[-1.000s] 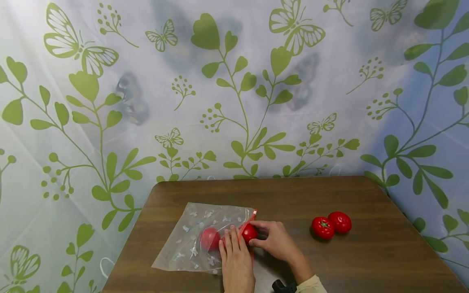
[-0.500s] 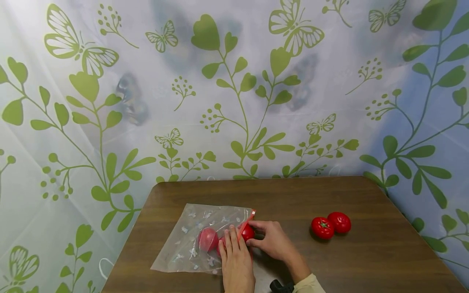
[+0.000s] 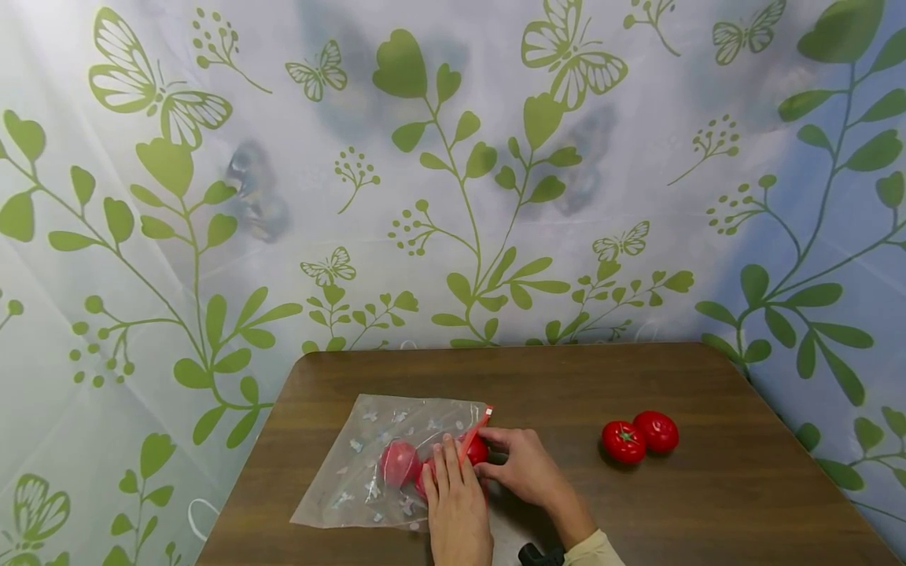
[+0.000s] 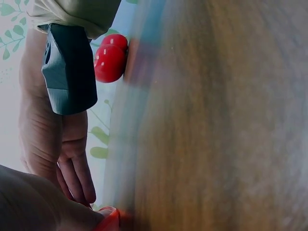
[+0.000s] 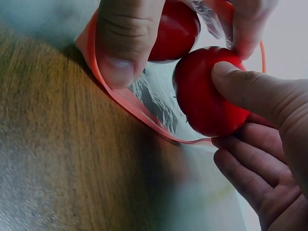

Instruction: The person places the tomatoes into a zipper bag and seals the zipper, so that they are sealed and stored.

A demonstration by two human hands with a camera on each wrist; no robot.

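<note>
A clear zip bag (image 3: 340, 487) with an orange-red rim lies flat on the table, its mouth toward the right. My left hand (image 3: 458, 507) lies over the mouth end, and the right wrist view shows its thumb (image 5: 120, 53) on the lower rim, holding the mouth apart. My right hand (image 3: 531, 475) pinches a shiny red tomato (image 5: 204, 96) between thumb and fingers, right in the mouth. Inside the bag are a red tomato (image 3: 399, 462) and another red tomato (image 5: 175, 31) partly covered by my left hand.
Two more red tomatoes, one with a green stem mark (image 3: 623, 442) and one without (image 3: 657, 431), touch each other on the right of the wooden table (image 3: 708, 503). A patterned curtain (image 3: 453, 157) hangs behind. A black wrist device (image 4: 70, 72) sits on my right forearm.
My right hand has moved slightly left, pushing its tomato farther into the bag's mouth. The tomatoes inside have shifted a little left. My left hand has stayed in place.
</note>
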